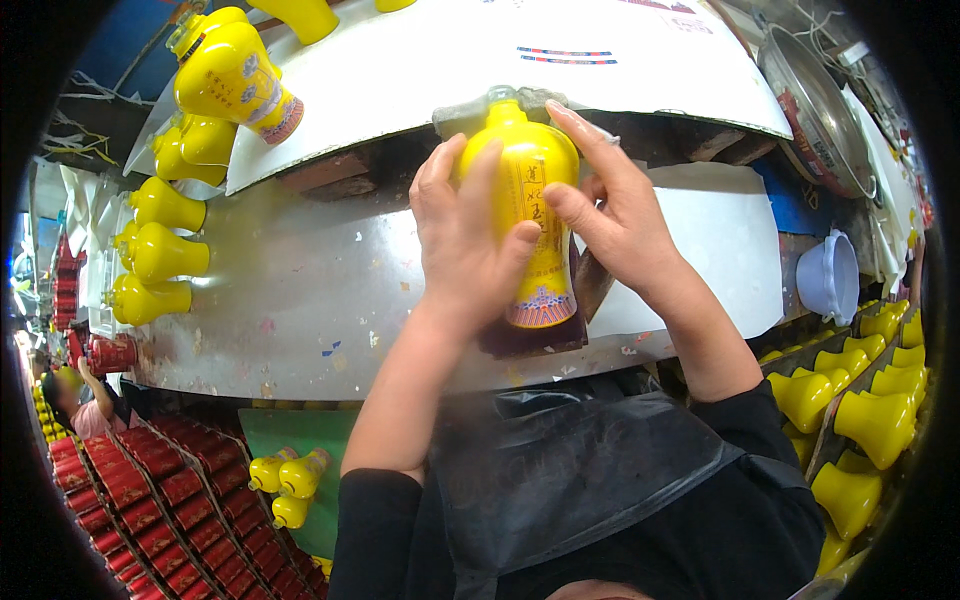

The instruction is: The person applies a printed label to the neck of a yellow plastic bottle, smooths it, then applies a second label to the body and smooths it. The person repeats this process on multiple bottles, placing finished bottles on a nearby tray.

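A glossy yellow bottle point(528, 187) with a clear neck tip, dark lettering down its front and a patterned band at its base lies with its neck pointing away from me. It rests over a dark support point(535, 338), with a grey pad point(460, 117) by its neck. My left hand point(465, 225) lies along its left side, fingers stretched and blurred, thumb apart. On the other side my right hand point(612, 200) has its index finger extended past the shoulder and its thumb against the front; its other fingers are bent, partly hidden.
A raised white board point(660, 85) carries two dark strips point(567, 56) and decorated yellow bottles point(237, 80). Plain yellow bottles point(168, 252) line the metal table's point(290, 300) left end. A lavender bucket point(828, 278) and racked yellow bottles point(880, 420) stand right. Red containers point(180, 510) and another person point(95, 405) are left.
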`<state>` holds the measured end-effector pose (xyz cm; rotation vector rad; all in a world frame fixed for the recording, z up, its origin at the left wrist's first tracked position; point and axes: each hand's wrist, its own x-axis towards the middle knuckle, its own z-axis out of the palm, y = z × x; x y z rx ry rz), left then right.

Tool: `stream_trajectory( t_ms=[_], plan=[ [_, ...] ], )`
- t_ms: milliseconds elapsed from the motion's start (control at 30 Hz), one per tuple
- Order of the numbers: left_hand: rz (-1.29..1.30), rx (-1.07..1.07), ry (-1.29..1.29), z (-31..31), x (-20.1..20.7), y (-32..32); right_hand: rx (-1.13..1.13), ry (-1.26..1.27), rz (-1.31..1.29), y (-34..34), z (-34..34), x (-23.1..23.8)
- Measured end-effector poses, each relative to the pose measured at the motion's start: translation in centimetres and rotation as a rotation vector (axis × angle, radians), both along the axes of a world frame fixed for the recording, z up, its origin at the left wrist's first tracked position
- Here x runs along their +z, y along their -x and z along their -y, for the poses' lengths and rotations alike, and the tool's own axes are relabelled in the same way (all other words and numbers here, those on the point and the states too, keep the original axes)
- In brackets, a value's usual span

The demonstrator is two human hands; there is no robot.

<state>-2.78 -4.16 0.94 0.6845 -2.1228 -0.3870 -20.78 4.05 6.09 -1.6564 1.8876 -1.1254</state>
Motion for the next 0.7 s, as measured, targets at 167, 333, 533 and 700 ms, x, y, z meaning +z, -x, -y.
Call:
stream_trajectory(
  t_ms=[167,333,533,700],
  plan=[
    [0.083,-0.014,0.012,0.2,0.8,0.0,0.171,0.353,-0.239,0.3,0.7,-0.7],
    [0.066,0.01,0.024,0.4,0.1,0.2,0.159,0.259,-0.2,1.1,0.8,-1.4],
    [-0.124,-0.038,-0.18,-0.3,-2.0,-0.3,0.111,0.043,0.201,2.1,-0.2,-1.7],
    [-0.385,-0.158,-0.737,-3.4,-3.1,-1.9,0.142,-0.222,0.467,0.5,-2.8,-4.1]
  ],
)
